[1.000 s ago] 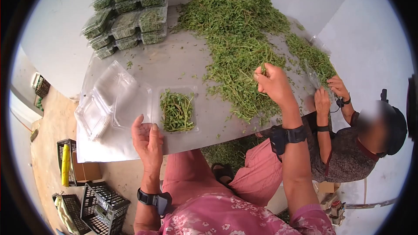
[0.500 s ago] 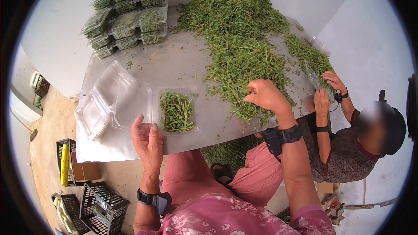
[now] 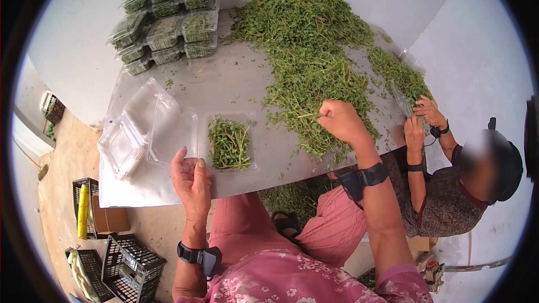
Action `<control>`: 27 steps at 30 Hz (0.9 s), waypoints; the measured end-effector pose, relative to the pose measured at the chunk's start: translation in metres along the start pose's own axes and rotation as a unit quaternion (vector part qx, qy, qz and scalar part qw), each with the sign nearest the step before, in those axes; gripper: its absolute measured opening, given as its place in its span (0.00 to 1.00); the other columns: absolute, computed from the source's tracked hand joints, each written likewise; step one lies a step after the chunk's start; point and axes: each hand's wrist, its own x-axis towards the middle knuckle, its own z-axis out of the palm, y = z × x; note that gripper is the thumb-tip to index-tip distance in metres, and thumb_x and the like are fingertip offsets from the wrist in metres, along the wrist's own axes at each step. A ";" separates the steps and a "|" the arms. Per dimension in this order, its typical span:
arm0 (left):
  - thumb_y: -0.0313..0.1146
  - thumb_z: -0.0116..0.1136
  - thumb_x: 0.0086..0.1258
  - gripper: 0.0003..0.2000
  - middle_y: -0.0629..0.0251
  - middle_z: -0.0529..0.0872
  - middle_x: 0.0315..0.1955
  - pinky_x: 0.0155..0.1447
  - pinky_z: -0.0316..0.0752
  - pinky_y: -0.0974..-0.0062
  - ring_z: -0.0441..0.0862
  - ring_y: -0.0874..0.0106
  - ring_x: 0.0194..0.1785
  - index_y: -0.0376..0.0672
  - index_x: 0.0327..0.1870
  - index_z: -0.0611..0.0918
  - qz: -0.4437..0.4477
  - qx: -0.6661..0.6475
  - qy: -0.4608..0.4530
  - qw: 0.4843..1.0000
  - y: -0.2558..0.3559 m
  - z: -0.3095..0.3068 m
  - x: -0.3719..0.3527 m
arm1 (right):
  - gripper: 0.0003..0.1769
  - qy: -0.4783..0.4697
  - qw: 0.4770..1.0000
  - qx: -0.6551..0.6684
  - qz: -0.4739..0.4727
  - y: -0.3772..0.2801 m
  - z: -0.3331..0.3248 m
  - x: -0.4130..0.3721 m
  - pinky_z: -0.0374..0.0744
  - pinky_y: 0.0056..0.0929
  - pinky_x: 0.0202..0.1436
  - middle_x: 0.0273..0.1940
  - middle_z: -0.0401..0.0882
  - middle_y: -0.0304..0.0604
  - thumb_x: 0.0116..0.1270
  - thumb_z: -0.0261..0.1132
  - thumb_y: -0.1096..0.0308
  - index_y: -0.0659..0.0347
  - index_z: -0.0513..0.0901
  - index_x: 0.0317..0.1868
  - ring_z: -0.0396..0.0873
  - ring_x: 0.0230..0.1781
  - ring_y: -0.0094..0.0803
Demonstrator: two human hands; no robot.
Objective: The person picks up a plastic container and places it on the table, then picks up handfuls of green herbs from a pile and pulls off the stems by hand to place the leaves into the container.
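My right hand (image 3: pixel 341 119) is closed in a pinch at the near part of the green herb heap (image 3: pixel 317 73), with a pale stem showing at its fingertips. My left hand (image 3: pixel 192 177) rests at the table's near edge, fingers loosely bent and apart, holding nothing. Just right of it an open clear plastic clamshell box (image 3: pixel 254 134) has its base partly filled with green sprigs (image 3: pixel 229 143). The clear lid (image 3: pixel 174 137) lies folded back to the left. Further left is a nested stack of clear boxes (image 3: pixel 120 148).
Closed boxes of greens (image 3: pixel 165 31) are stacked at the table's back left. At right, a co-worker's hands (image 3: pixel 418 123) handle a clear box beside a smaller greens pile (image 3: pixel 396 70). Black crates (image 3: pixel 132 269) stand on the floor at lower left. The metal table (image 3: pixel 224 84) has scattered leaves.
My right hand has turned slightly and its fingers have drawn closer together at the heap, a pale stem now showing there. My left hand has stayed nearly still.
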 end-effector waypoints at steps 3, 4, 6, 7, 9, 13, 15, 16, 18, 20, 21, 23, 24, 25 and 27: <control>0.25 0.55 0.70 0.21 0.66 0.77 0.36 0.27 0.70 0.87 0.75 0.82 0.27 0.34 0.62 0.67 -0.002 0.000 0.000 1.000 0.000 0.000 0.000 | 0.06 0.037 0.999 0.007 -0.015 0.007 -0.014 -0.001 0.74 0.31 0.28 0.24 0.76 0.40 0.58 0.65 0.75 0.67 0.76 0.30 0.75 0.23 0.26; 0.25 0.55 0.70 0.21 0.66 0.77 0.35 0.27 0.70 0.87 0.75 0.82 0.27 0.34 0.62 0.67 -0.003 0.000 0.000 1.000 0.000 0.000 0.000 | 0.05 0.032 0.999 0.024 -0.004 0.013 -0.016 -0.001 0.73 0.29 0.27 0.24 0.75 0.39 0.58 0.65 0.75 0.67 0.76 0.31 0.74 0.23 0.25; 0.26 0.55 0.70 0.21 0.66 0.77 0.35 0.27 0.70 0.87 0.75 0.82 0.27 0.34 0.62 0.67 -0.006 -0.001 0.002 1.000 0.001 0.001 0.000 | 0.04 0.022 0.998 0.058 0.018 0.024 -0.019 -0.001 0.72 0.26 0.25 0.23 0.74 0.37 0.59 0.64 0.76 0.67 0.77 0.33 0.73 0.22 0.22; 0.26 0.55 0.70 0.21 0.66 0.77 0.35 0.27 0.70 0.87 0.75 0.82 0.27 0.34 0.62 0.67 -0.006 0.000 0.001 1.000 0.002 0.001 0.000 | 0.05 0.017 0.998 0.063 0.026 0.025 -0.020 -0.001 0.71 0.25 0.25 0.23 0.73 0.36 0.60 0.64 0.76 0.67 0.77 0.34 0.73 0.21 0.21; 0.26 0.55 0.70 0.21 0.66 0.77 0.35 0.27 0.70 0.87 0.75 0.82 0.27 0.34 0.62 0.67 -0.005 0.002 0.001 1.000 0.001 0.001 0.000 | 0.06 0.007 0.996 0.074 0.042 0.024 -0.023 -0.003 0.70 0.23 0.24 0.23 0.73 0.35 0.61 0.63 0.75 0.68 0.78 0.37 0.72 0.21 0.19; 0.26 0.55 0.70 0.21 0.67 0.77 0.35 0.27 0.70 0.87 0.75 0.82 0.27 0.34 0.62 0.67 -0.001 0.003 0.000 1.000 -0.001 0.000 0.000 | 0.08 -0.037 0.998 0.043 0.029 0.012 -0.025 -0.013 0.72 0.34 0.29 0.24 0.76 0.44 0.56 0.63 0.75 0.68 0.79 0.37 0.73 0.23 0.29; 0.26 0.55 0.70 0.21 0.67 0.77 0.35 0.27 0.70 0.87 0.75 0.82 0.27 0.35 0.62 0.67 -0.003 0.005 0.003 1.000 0.000 0.000 0.000 | 0.08 -0.079 0.996 -0.029 0.002 0.013 -0.023 -0.013 0.70 0.31 0.25 0.21 0.73 0.40 0.57 0.63 0.76 0.69 0.80 0.38 0.70 0.21 0.24; 0.26 0.55 0.70 0.21 0.67 0.77 0.35 0.27 0.70 0.87 0.75 0.82 0.27 0.35 0.62 0.67 -0.003 0.005 0.003 1.000 0.000 0.000 0.000 | 0.09 -0.075 0.996 -0.037 -0.012 0.014 -0.021 -0.013 0.70 0.33 0.25 0.21 0.73 0.41 0.57 0.63 0.76 0.69 0.80 0.38 0.70 0.21 0.25; 0.26 0.55 0.70 0.21 0.66 0.77 0.35 0.27 0.70 0.87 0.74 0.82 0.27 0.34 0.62 0.67 -0.003 0.005 0.003 1.000 0.000 0.001 0.000 | 0.09 -0.066 0.996 -0.053 -0.038 0.014 -0.017 -0.014 0.69 0.36 0.26 0.21 0.74 0.44 0.56 0.63 0.75 0.68 0.80 0.38 0.70 0.21 0.28; 0.26 0.55 0.70 0.21 0.66 0.77 0.35 0.27 0.70 0.87 0.74 0.82 0.27 0.34 0.62 0.67 0.001 0.004 0.001 1.000 -0.001 0.000 0.000 | 0.10 -0.078 0.995 -0.057 -0.013 0.008 -0.019 -0.015 0.70 0.36 0.26 0.23 0.76 0.46 0.56 0.64 0.75 0.68 0.80 0.39 0.71 0.21 0.31; 0.26 0.55 0.70 0.21 0.66 0.77 0.35 0.27 0.70 0.87 0.74 0.82 0.27 0.34 0.62 0.67 0.003 0.003 0.000 1.000 -0.001 0.000 0.000 | 0.10 -0.085 0.995 -0.059 0.000 0.006 -0.020 -0.016 0.71 0.36 0.27 0.23 0.77 0.47 0.56 0.64 0.75 0.68 0.80 0.39 0.72 0.21 0.32; 0.26 0.55 0.70 0.21 0.66 0.77 0.35 0.26 0.70 0.87 0.75 0.82 0.27 0.34 0.62 0.67 0.003 0.007 0.002 1.000 0.000 0.000 0.000 | 0.09 -0.076 0.996 -0.037 -0.004 0.004 -0.019 -0.017 0.71 0.35 0.27 0.24 0.78 0.47 0.55 0.65 0.74 0.68 0.81 0.38 0.74 0.22 0.32; 0.26 0.55 0.70 0.21 0.66 0.77 0.35 0.26 0.70 0.87 0.75 0.82 0.27 0.34 0.62 0.67 0.003 0.009 0.002 1.000 0.000 0.001 0.000 | 0.09 -0.071 0.997 -0.027 -0.006 0.004 -0.018 -0.018 0.72 0.35 0.27 0.24 0.78 0.48 0.55 0.65 0.74 0.68 0.81 0.37 0.75 0.22 0.32; 0.25 0.55 0.70 0.21 0.66 0.77 0.35 0.26 0.70 0.87 0.75 0.82 0.27 0.34 0.62 0.67 0.004 0.008 0.003 1.000 -0.001 0.000 0.000 | 0.09 -0.094 0.995 -0.034 -0.005 0.005 -0.017 -0.017 0.72 0.35 0.27 0.24 0.78 0.47 0.55 0.66 0.74 0.67 0.81 0.36 0.75 0.23 0.32; 0.25 0.55 0.70 0.20 0.66 0.77 0.35 0.26 0.70 0.87 0.75 0.82 0.27 0.34 0.62 0.68 0.004 0.006 0.003 1.000 -0.002 0.000 0.000 | 0.07 -0.137 0.989 -0.050 -0.003 0.010 -0.015 -0.015 0.72 0.34 0.27 0.24 0.79 0.47 0.54 0.66 0.73 0.67 0.81 0.34 0.76 0.23 0.31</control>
